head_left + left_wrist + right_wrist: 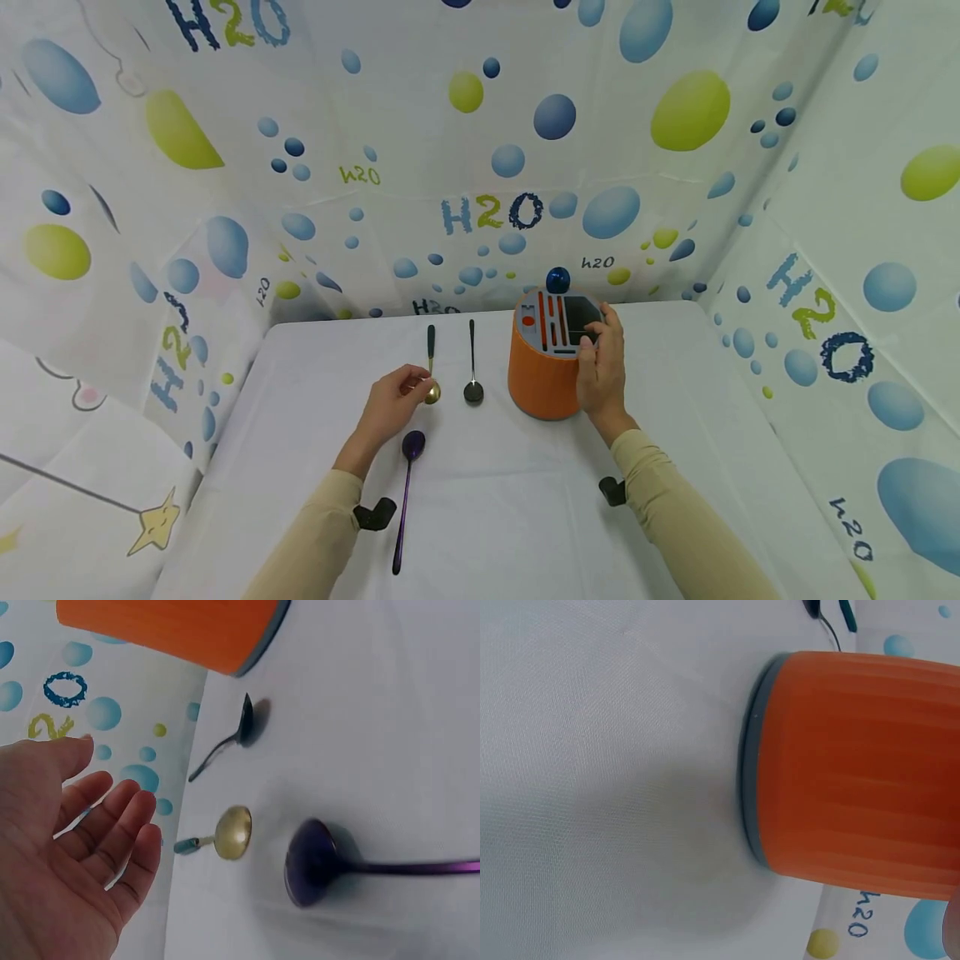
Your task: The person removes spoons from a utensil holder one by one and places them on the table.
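Note:
An orange utensil holder (pixel 543 379) with a grey slotted top stands on the table. My right hand (pixel 602 367) grips its right rim, fingers bent over the edge of the large dark opening; in the right wrist view only a bit of finger shows beside the orange wall (pixel 855 772). My left hand (pixel 393 402), fingers loosely bent and holding nothing, hovers by a small gold ladle (pixel 233 833) with a dark green handle. Right of that lies a small dark ladle (pixel 473 392). Nearer me is a long purple ladle (pixel 412 446), its handle toward me.
A shiny dark blue round piece (pixel 557 280) shows at the back edge of the holder's top. The white table (pixel 510 517) ends at walls of white cloth (pixel 405 100) printed with blue and green drops, behind and on both sides.

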`<state>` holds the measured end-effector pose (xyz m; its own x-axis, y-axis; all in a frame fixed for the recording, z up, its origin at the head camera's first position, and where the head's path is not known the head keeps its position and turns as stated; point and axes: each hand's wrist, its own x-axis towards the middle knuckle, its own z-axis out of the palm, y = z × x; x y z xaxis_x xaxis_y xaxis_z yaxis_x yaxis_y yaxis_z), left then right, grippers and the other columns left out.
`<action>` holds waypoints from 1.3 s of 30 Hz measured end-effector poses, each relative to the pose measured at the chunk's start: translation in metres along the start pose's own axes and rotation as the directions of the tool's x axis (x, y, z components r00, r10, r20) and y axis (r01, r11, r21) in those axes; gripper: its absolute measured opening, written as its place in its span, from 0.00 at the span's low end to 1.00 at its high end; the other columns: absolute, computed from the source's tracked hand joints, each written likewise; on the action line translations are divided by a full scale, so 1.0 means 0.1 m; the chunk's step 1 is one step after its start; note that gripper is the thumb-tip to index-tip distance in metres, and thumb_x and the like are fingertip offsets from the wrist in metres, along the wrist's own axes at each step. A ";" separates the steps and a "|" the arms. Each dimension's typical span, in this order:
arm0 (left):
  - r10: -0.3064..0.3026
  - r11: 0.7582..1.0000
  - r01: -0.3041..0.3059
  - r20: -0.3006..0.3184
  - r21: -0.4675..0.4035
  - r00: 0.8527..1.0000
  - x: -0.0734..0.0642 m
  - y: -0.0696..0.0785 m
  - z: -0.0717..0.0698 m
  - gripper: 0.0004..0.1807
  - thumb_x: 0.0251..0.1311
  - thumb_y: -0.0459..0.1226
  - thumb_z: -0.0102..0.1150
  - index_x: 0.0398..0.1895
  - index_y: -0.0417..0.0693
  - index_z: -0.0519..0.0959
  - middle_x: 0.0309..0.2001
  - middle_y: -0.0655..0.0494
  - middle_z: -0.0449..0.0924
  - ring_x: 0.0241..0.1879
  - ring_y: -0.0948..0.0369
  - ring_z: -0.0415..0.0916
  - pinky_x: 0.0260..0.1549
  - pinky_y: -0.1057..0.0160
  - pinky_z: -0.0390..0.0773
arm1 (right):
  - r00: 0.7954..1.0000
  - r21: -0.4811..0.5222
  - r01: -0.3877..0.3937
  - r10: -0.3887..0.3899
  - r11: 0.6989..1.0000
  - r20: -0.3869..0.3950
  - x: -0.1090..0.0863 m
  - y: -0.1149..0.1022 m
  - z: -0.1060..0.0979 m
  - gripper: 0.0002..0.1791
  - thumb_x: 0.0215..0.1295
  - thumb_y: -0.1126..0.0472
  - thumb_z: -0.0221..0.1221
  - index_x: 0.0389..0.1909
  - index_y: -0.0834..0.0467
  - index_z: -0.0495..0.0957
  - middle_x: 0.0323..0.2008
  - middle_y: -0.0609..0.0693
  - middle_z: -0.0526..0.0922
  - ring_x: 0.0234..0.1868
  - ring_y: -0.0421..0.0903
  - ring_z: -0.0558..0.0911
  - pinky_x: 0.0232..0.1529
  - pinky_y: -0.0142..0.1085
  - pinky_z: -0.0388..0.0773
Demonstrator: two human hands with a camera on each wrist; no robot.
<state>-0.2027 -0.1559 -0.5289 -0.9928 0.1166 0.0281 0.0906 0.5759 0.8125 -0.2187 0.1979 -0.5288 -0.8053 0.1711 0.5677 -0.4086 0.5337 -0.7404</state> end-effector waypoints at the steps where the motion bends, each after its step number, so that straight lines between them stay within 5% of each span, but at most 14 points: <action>1: 0.009 1.000 -0.009 -0.002 -0.007 1.000 0.02 0.02 0.02 0.16 0.74 0.47 0.60 0.55 0.47 0.83 0.44 0.53 0.87 0.42 0.56 0.82 0.39 0.60 0.80 | 1.000 0.001 0.001 -0.001 1.000 -0.001 0.00 0.00 0.00 0.16 0.76 0.56 0.41 0.53 0.63 0.69 0.81 0.54 0.57 0.79 0.53 0.62 0.76 0.58 0.64; 10: 0.080 0.994 -0.080 0.006 -0.070 0.997 0.18 0.26 0.17 0.18 0.75 0.49 0.59 0.56 0.46 0.83 0.47 0.51 0.88 0.44 0.56 0.84 0.36 0.63 0.80 | 1.000 -0.006 0.009 -0.010 1.000 -0.007 0.00 0.01 0.01 0.18 0.76 0.56 0.40 0.54 0.63 0.69 0.80 0.57 0.57 0.79 0.53 0.62 0.76 0.59 0.64; 27: 0.089 0.979 -0.086 0.006 -0.187 0.996 0.46 0.63 0.34 0.16 0.77 0.49 0.56 0.56 0.50 0.83 0.46 0.53 0.87 0.44 0.57 0.83 0.45 0.58 0.83 | 1.000 -0.026 0.016 -0.017 1.000 -0.016 -0.01 0.00 0.01 0.19 0.76 0.54 0.39 0.54 0.63 0.68 0.81 0.54 0.58 0.78 0.54 0.63 0.76 0.58 0.64; 39: 0.108 0.966 -0.102 0.013 -0.238 0.994 0.59 0.83 0.46 0.20 0.77 0.49 0.56 0.59 0.44 0.82 0.47 0.53 0.86 0.46 0.56 0.84 0.45 0.58 0.83 | 0.999 -0.019 0.028 -0.029 0.999 -0.029 0.00 0.06 0.04 0.18 0.76 0.54 0.40 0.54 0.62 0.68 0.80 0.55 0.58 0.78 0.54 0.63 0.75 0.60 0.65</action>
<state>-0.2503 -0.0636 -0.4866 -0.9761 0.1884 0.1083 0.1700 0.3516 0.9206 -0.2227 0.1981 -0.5347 -0.7803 0.1798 0.5990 -0.4227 0.5542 -0.7171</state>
